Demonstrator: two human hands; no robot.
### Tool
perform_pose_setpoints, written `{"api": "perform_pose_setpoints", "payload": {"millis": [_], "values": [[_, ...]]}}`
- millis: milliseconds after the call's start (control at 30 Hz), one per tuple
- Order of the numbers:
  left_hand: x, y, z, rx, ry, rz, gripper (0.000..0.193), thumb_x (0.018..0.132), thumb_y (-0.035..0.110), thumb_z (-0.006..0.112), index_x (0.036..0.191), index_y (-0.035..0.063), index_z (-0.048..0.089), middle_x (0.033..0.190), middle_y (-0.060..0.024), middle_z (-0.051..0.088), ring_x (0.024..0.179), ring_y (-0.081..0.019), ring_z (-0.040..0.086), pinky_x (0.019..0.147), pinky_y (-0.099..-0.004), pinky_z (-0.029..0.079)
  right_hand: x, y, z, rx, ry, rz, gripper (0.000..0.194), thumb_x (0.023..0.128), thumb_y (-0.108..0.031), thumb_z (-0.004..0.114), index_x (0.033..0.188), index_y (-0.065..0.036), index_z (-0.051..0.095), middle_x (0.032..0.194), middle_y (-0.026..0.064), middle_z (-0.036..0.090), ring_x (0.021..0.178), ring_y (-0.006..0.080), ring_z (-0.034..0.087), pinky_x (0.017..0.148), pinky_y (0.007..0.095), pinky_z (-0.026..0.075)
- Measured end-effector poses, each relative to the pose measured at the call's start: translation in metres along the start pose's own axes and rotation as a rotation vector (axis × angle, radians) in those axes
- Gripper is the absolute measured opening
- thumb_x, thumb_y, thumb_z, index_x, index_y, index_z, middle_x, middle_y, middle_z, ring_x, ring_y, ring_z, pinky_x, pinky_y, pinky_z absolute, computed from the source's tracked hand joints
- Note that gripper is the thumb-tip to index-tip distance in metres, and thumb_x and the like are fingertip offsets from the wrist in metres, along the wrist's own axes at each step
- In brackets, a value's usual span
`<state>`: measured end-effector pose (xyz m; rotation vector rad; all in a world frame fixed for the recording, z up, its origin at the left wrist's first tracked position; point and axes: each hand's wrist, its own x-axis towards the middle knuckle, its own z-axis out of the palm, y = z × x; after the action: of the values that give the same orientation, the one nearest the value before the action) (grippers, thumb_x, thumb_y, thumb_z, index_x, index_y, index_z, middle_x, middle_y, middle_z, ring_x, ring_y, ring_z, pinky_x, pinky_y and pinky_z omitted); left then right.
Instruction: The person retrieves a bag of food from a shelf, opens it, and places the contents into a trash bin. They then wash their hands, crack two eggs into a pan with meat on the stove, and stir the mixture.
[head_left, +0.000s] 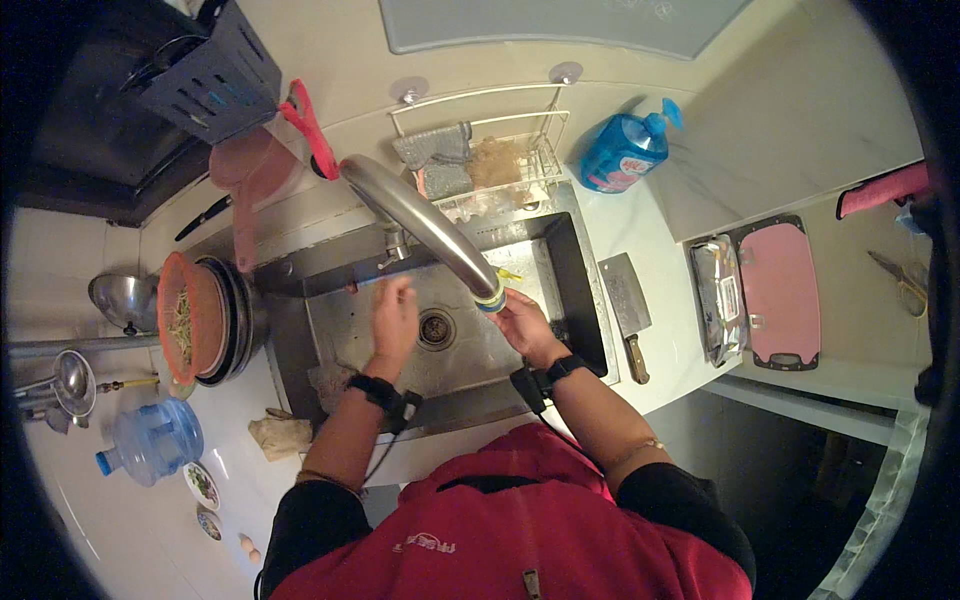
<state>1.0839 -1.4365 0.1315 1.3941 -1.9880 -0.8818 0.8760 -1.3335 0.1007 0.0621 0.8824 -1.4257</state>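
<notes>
A curved steel faucet (431, 225) arches over a stainless steel sink (480, 371). My right hand (527, 324) is at the spout's end, its fingers around the banded tip (491, 301). My left hand (395, 319) hovers over the basin, slightly blurred, holding nothing, with its fingers apart. It is left of the round drain strainer (436, 328). The faucet lever (394, 253) rises behind that hand at the sink's back edge. A small yellow thing (510, 275) shows just beyond the spout tip.
A cleaver (626, 300) lies right of the sink, near a blue soap bottle (626, 154). Behind stands a wire rack (551, 161) with scrubbing cloths. At left are an orange colander (180, 315), stacked bowls (244, 322), a plastic water jug (157, 441) and a cloth (281, 437).
</notes>
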Motion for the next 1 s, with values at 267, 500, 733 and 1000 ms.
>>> {"api": "perform_pose_setpoints", "payload": {"millis": [267, 500, 733, 1000], "values": [[-0.003, 0.036, 0.092, -1.721, -0.68, -0.585, 0.046, 0.095, 0.039, 0.036, 0.123, 0.0051, 0.049, 0.124, -0.0154, 0.053, 0.114, -0.0268, 0.051, 0.099, -0.0442, 0.039, 0.016, 0.016, 0.028, 0.499, -0.06, 0.077, 0.029, 0.095, -0.02, 0.046, 0.111, 0.003, 0.056, 0.112, 0.012, 0.061, 0.102, 0.0239, 0.06, 0.092, 0.0375, 0.047], [-0.008, 0.052, 0.105, -1.387, -0.801, -0.441, 0.032, 0.092, 0.035, 0.05, 0.111, 0.0092, 0.047, 0.103, -0.0058, 0.055, 0.101, -0.0197, 0.054, 0.091, -0.0368, 0.045, 0.023, 0.016, 0.016, -1.11, 0.041, -0.468, 0.018, 0.09, -0.015, 0.052, 0.095, -0.006, 0.067, 0.087, 0.0088, 0.067, 0.083, 0.017, 0.063, 0.074, 0.0314, 0.05], [0.013, 0.004, 0.088, -1.031, -1.189, -0.687, 0.026, 0.086, 0.03, 0.06, 0.101, 0.0098, 0.056, 0.087, -0.0076, 0.063, 0.072, -0.0185, 0.062, 0.056, -0.0285, 0.048, 0.014, -0.037, 0.031, -0.693, -0.383, 0.16, 0.017, 0.084, -0.012, 0.061, 0.099, -0.003, 0.059, 0.066, 0.0048, 0.062, 0.048, 0.0107, 0.058, 0.034, 0.0238, 0.042], [-0.015, 0.026, 0.101, -0.23, -0.339, 0.426, 0.021, 0.085, 0.005, 0.053, 0.106, 0.0009, 0.05, 0.096, -0.0113, 0.055, 0.09, -0.0253, 0.054, 0.081, -0.041, 0.044, 0.016, -0.001, 0.027, -0.243, -0.12, -0.003, 0.037, 0.099, -0.034, 0.04, 0.118, -0.005, 0.051, 0.105, 0.0055, 0.056, 0.101, 0.0174, 0.053, 0.09, 0.0299, 0.041]]}}
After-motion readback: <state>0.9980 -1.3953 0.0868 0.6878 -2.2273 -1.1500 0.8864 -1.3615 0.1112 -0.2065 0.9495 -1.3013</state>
